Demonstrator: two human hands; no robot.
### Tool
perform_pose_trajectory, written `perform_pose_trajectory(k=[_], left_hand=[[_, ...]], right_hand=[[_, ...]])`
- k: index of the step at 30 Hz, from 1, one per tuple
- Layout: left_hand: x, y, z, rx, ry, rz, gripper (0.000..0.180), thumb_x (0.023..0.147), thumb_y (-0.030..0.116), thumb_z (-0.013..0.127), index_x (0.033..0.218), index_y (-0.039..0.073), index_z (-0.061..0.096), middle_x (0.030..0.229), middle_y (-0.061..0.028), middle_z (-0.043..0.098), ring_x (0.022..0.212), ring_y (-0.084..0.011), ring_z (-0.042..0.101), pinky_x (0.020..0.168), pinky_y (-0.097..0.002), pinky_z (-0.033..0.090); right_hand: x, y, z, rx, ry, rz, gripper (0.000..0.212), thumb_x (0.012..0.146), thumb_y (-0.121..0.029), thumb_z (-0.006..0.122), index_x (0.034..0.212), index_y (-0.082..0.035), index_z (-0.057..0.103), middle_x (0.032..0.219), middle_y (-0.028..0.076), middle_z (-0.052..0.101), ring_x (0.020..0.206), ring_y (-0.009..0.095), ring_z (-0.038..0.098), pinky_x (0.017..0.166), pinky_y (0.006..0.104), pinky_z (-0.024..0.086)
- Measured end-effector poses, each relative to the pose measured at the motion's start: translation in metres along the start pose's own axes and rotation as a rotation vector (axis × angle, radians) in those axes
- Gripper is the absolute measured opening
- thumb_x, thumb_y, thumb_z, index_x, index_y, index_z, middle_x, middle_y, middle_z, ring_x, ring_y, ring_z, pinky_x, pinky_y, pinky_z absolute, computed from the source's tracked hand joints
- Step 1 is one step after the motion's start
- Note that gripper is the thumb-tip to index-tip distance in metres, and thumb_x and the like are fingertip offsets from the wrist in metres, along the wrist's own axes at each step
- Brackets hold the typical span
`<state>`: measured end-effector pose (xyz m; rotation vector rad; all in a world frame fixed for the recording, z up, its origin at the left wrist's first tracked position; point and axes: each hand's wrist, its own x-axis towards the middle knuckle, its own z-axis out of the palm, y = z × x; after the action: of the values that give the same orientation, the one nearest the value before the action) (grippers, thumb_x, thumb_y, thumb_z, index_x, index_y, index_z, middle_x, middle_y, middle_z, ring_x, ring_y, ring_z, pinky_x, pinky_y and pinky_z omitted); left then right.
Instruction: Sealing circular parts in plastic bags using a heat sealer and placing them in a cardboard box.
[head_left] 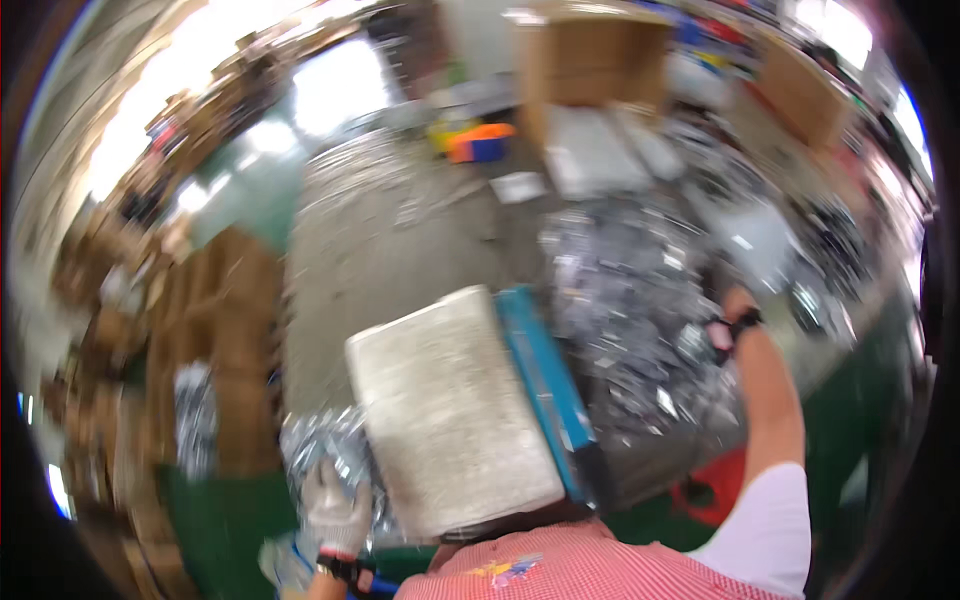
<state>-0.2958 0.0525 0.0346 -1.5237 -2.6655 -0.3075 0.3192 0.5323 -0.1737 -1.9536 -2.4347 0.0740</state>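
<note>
- We note the left hand (335,515) low in the view, gloved in white, a dark band at the wrist; it rises from the lower edge with the fingers pointing up and pressed into a crinkled silver foil bag (325,450); the fingers look curled against the foil, but blur keeps us from telling whether they close on it.
- The right hand (735,305) is reached far forward and to the right, arm nearly straight, a white short sleeve (765,535) at the shoulder and a dark watch (735,328) on the wrist; the hand sits at the edge of a heap of shiny bags (625,330); the fingers are smeared by motion, so we cannot tell how far open they are or whether they hold anything.
- Between the two arms we count one pale grey slab (450,410), tilted, its near end just above a red checked garment (560,570); one blue bar (545,380) runs along the slab's right edge, touching it.
- The foil bag lies just left of the slab's lower corner, on the grey table (390,240).
- Farther out: we count two open cardboard boxes at the back, one at centre (590,60) and one at right (805,90); one orange and blue object (478,143) near the centre box; brown cartons (215,330) stacked at left, number unclear; green floor (225,520) below them.
</note>
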Motion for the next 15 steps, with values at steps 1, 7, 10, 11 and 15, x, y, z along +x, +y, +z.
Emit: perform_pose_trajectory(k=[1, 7, 10, 11, 15], left_hand=[[-0.022, -0.006, -0.018, 0.186, 0.052, -0.087, 0.052, 0.069, 0.023, 0.065, 0.113, 0.0, 0.05, 0.111, -0.0228, 0.052, 0.099, -0.0404, 0.05, 0.086, -0.0454, 0.041], [-0.039, -0.019, -0.041, 0.146, 0.144, -0.026, 0.043, 0.07, 0.023, 0.067, 0.109, 0.009, 0.057, 0.107, -0.0162, 0.057, 0.099, -0.0344, 0.054, 0.085, -0.0423, 0.044], [-0.049, -0.022, -0.042, 0.138, 0.129, -0.098, 0.038, 0.072, 0.024, 0.066, 0.107, 0.01, 0.059, 0.106, -0.0148, 0.058, 0.099, -0.0331, 0.054, 0.082, -0.0432, 0.045], [-0.046, -0.021, -0.039, 0.104, 0.084, -0.111, 0.036, 0.073, 0.024, 0.065, 0.106, 0.01, 0.06, 0.106, -0.0143, 0.059, 0.097, -0.0324, 0.055, 0.082, -0.0423, 0.046], [0.005, 0.01, -0.032, -0.232, 0.052, 0.01, 0.032, 0.079, 0.024, 0.06, 0.107, 0.01, 0.061, 0.106, -0.0137, 0.059, 0.094, -0.0308, 0.058, 0.082, -0.0391, 0.047]], right_hand=[[0.037, -0.128, -0.049, -0.171, -0.188, -0.251, 0.037, 0.092, -0.015, 0.042, 0.128, -0.007, 0.046, 0.125, 0.017, 0.051, 0.111, 0.027, 0.052, 0.094, 0.0341, 0.039], [0.224, -0.123, -0.011, 0.812, 0.072, -0.327, 0.039, 0.092, -0.023, 0.043, 0.127, -0.008, 0.049, 0.111, 0.007, 0.055, 0.091, 0.019, 0.052, 0.078, 0.0304, 0.041], [0.243, -0.166, -0.073, 1.356, 0.105, -0.087, 0.04, 0.092, -0.027, 0.044, 0.127, -0.009, 0.05, 0.102, 0.001, 0.058, 0.079, 0.014, 0.052, 0.068, 0.0283, 0.042], [0.229, -0.175, -0.099, 1.525, 0.113, 0.025, 0.041, 0.092, -0.028, 0.045, 0.127, -0.009, 0.05, 0.099, -0.001, 0.059, 0.075, 0.012, 0.052, 0.065, 0.0275, 0.042], [0.122, -0.244, -0.249, 1.771, 0.229, -0.02, 0.038, 0.094, -0.028, 0.044, 0.128, -0.013, 0.051, 0.083, -0.009, 0.055, 0.054, 0.003, 0.041, 0.046, 0.0195, 0.035]])
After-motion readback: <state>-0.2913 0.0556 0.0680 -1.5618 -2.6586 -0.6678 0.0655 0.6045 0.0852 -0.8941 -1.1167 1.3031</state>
